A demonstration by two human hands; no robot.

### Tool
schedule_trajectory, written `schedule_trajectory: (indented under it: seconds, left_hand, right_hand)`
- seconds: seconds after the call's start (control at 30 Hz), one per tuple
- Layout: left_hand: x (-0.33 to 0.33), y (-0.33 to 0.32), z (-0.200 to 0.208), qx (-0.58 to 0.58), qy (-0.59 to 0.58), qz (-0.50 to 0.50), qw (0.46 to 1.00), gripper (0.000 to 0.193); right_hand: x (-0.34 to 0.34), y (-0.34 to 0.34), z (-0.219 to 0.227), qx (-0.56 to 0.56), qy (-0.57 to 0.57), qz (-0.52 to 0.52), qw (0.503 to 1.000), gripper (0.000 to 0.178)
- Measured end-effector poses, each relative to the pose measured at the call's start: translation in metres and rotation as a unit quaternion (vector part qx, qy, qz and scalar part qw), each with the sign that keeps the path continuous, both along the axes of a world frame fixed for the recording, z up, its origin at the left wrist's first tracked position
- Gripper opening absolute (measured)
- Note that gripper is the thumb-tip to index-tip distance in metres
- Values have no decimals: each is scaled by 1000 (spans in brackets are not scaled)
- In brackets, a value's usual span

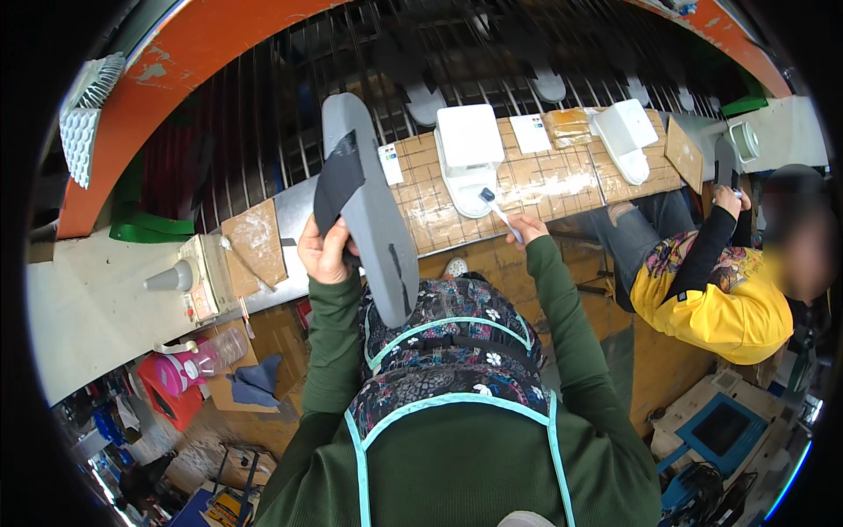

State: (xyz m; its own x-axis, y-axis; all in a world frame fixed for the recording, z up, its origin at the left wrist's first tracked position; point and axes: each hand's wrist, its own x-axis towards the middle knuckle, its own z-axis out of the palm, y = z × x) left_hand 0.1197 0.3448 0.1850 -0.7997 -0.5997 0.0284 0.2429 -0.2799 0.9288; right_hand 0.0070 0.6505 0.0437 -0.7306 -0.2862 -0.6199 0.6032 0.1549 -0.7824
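Note:
My left hand [325, 252] grips a grey slide sandal [379, 227] by its side, near the wide black strap [339, 176]. The sandal is held up lengthwise in front of me, with a dark mark low on its sole. In my right hand [529, 230] is a small brush [500, 212] like a toothbrush, with a pale handle and a dark head. Its head is over the lower lip of a white plastic dispenser [470, 145]; whether they touch I cannot tell. The dispenser rests on a cardboard-covered ledge [421, 189].
Beyond the ledge runs a rack of metal rods [290, 105] carrying dark and grey footwear pieces. A second white dispenser [625, 132] stands to the right. A co-worker in a yellow top [720, 312] sits there holding another sandal. At left are a grey cone [171, 277] and a pink-lidded bottle [180, 371].

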Motion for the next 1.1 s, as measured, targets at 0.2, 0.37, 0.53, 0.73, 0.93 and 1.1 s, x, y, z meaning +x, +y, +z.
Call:
schedule_trajectory:
  seconds: [0.2, 0.37, 0.53, 0.73, 0.93, 1.1]
  left_hand:
    - [-23, 26, -6, -23, -47, -74, 996, 16]
    - [-38, 47, 16, -23, 34, -110, 993, 20]
    - [-35, 70, 36, -35, 67, -112, 991, 21]
    - [-33, 75, 42, -66, 92, -112, 987, 20]
    - [-32, 69, 41, -110, 68, -108, 986, 20]
    - [-25, 66, 43, -130, 55, -113, 984, 19]
  right_hand:
    - [14, -18, 49, -125, 115, -82, 982, 13]
    - [36, -29, 153, 10, 453, -113, 884, 17]
    - [64, -46, 200, -50, 507, -103, 855, 22]
    - [63, -57, 193, -34, 471, -129, 872, 20]
    - [47, -64, 197, 25, 513, -124, 849, 19]
    - [35, -62, 205, 75, 555, -113, 820, 19]
